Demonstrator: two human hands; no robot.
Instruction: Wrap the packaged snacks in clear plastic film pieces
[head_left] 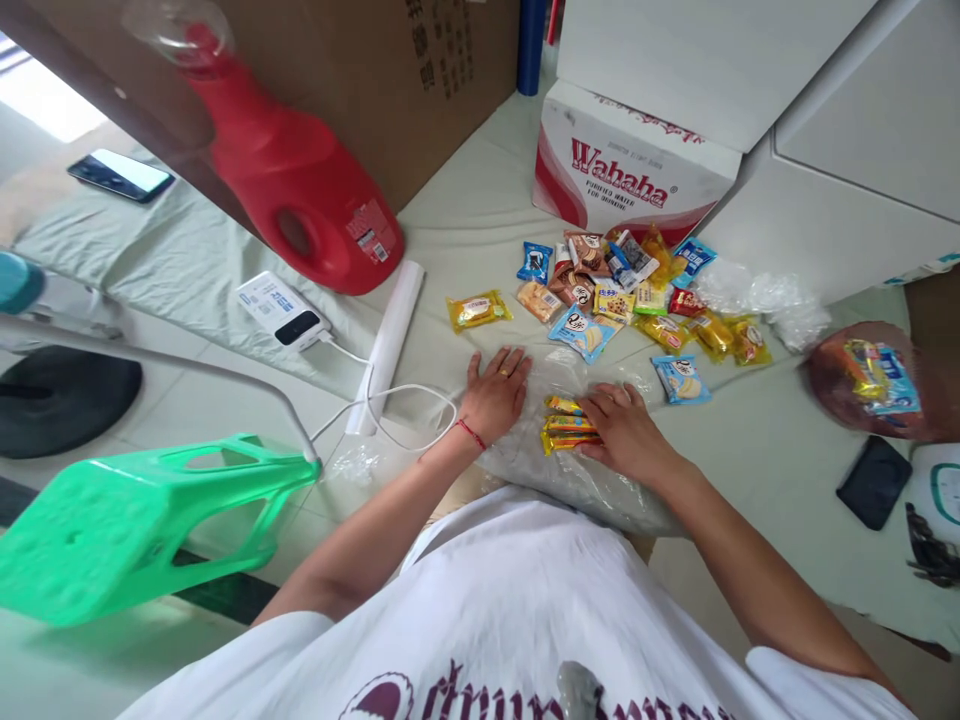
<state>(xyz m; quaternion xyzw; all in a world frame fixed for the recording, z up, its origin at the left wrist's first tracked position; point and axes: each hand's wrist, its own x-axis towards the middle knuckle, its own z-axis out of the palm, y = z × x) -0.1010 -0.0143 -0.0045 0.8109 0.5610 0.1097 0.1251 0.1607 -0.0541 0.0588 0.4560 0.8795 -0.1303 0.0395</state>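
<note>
By the curled fingers and thumb of the right hand (626,430), the right ends of the yellow sticks (559,432) are gripped, stacked side by side atop the clear bag (577,490); the left hand (495,395) is laid at the bag's left side, fingers loosely extended, a red cord (471,434) being worn at its wrist; just beyond the right hand a blue packet (682,380) is placed; farther off, wrapped snacks (589,290) are heaped before a carton (630,165); to the left, a roll (394,335) is crossed by a cable (454,412), which is joined to a power bank (281,312); a red jug (307,180) is stood behind; at the right, more packets are contained in a brown bowl (826,372).
</note>
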